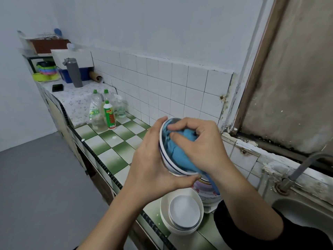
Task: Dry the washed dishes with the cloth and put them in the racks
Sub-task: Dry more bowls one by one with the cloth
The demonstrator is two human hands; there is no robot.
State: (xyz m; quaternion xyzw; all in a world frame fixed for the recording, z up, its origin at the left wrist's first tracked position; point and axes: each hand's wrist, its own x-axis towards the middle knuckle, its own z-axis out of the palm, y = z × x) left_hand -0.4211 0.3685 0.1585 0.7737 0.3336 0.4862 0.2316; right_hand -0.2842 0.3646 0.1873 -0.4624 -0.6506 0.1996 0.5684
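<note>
Above the green-checked counter (115,147), your left hand (153,159) cups a blue-rimmed bowl (164,150) tilted on edge — your right hand (200,143) presses a bunched blue cloth (178,150) inside it — over stacked white bowls (182,212).

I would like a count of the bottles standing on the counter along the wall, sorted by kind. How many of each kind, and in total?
Green-capped bottles: 3
Spray bottle: 1
Grey flask: 1
Total: 5
</note>
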